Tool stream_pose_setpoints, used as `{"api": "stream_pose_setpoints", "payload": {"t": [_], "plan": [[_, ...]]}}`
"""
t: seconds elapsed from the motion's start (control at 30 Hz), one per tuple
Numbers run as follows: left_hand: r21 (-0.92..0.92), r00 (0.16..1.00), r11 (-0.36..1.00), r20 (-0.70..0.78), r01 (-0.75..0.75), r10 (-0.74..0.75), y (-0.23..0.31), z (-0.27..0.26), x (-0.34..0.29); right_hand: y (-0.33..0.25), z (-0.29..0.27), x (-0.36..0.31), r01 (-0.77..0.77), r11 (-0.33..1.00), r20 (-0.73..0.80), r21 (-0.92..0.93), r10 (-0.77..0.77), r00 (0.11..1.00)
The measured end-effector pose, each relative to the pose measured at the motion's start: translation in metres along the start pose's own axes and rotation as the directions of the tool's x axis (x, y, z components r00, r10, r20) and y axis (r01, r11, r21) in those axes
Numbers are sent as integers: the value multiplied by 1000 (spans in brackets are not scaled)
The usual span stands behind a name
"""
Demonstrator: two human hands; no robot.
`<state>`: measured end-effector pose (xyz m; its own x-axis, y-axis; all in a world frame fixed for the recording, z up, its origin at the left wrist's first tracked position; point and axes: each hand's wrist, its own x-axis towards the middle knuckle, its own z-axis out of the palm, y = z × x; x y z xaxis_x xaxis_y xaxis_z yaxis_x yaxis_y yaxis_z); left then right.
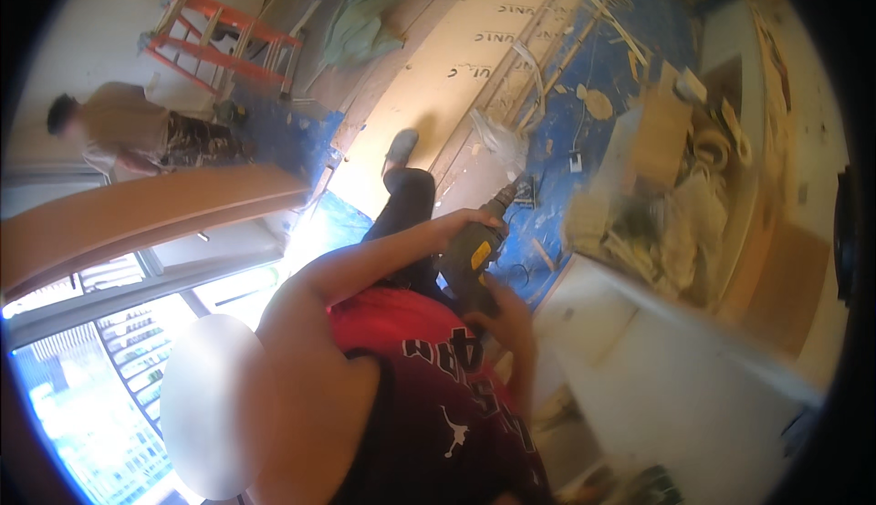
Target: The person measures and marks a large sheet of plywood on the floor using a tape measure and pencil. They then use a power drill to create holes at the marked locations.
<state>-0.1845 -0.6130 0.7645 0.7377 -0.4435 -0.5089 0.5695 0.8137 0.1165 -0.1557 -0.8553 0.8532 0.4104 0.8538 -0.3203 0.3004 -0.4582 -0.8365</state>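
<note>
I note a white-sided bin at the right holding pale wood offcuts and curled scraps, blurred. The wearer's own hands do not show, so I cannot tell their fingers' state. A co-worker close in front grips a dark green power drill with a yellow label: the upper hand closes over its body and the lower hand wraps the handle. The drill sits mid-frame above a dusty blue floor.
</note>
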Motion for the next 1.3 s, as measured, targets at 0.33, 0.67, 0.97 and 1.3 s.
{"api": "stream_pose_setpoints", "payload": {"t": [0.33, 0.67, 0.97, 1.3], "plan": [[39, 902, 917, 203, -397, 382, 242, -65, -45, -19, -51, 226, -463, 633, 354, 620, 302, 885], [152, 824, 823, 269, -548, 499, 454, -65, -192, -116, -84, 456, -573, 765, 624, 294, 300, 722], [272, 669, 635, 45, -723, 742, 571, -38, -227, -214, -145, 629, -417, 865, 504, 278, 238, 830], [116, 354, 370, -142, -922, 925, 694, -23, -176, -213, -229, 806, 457, 886, 74, 78, -462, 884]]}}
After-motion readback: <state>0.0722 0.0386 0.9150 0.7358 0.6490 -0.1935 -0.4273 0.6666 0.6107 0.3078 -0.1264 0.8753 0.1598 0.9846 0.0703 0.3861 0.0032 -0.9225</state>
